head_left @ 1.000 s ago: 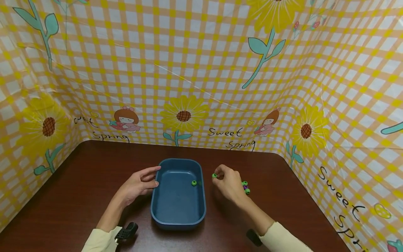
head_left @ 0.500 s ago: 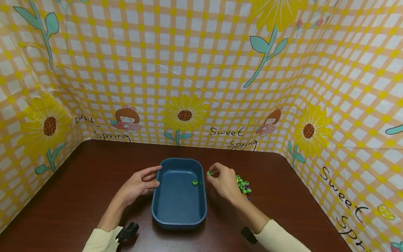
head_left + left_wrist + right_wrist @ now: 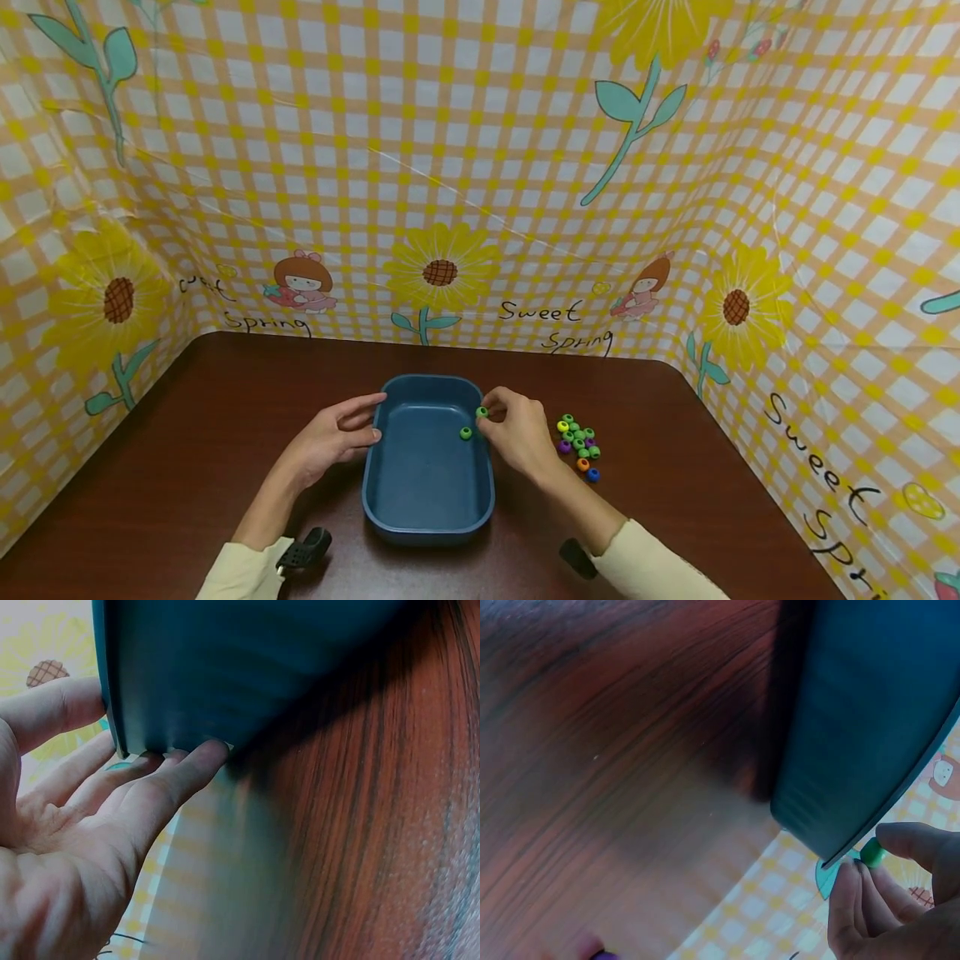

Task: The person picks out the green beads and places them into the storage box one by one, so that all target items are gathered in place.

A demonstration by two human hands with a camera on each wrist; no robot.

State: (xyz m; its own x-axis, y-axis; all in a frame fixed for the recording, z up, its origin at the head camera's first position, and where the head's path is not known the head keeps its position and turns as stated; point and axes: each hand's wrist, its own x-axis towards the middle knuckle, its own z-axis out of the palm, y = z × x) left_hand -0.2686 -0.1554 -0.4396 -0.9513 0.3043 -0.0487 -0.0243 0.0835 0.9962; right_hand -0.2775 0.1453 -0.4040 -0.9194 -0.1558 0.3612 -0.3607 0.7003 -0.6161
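Note:
My right hand (image 3: 521,435) pinches a green bead (image 3: 482,412) between thumb and fingertips, at the right rim of a blue rectangular tub (image 3: 429,531). The right wrist view shows the held green bead (image 3: 871,853) right beside the tub's edge. Inside the tub, near its right wall, lies another green bead (image 3: 466,433). On the opposite side my left hand (image 3: 324,442) touches the tub's left wall and rim with extended fingers. Up close in the left wrist view, the left fingertips (image 3: 208,756) rest against the tub's outer wall.
A cluster of loose beads lies to the right on the dark wooden table (image 3: 660,492): several green, plus yellow (image 3: 562,427), purple (image 3: 564,447), orange (image 3: 582,465) and blue (image 3: 593,475). A checked sunflower cloth (image 3: 352,200) encloses the back and sides.
The right hand has moved left with the green bead, from the table beside the tub to its right rim, uncovering the bead cluster. The left hand stays at the tub's left side.

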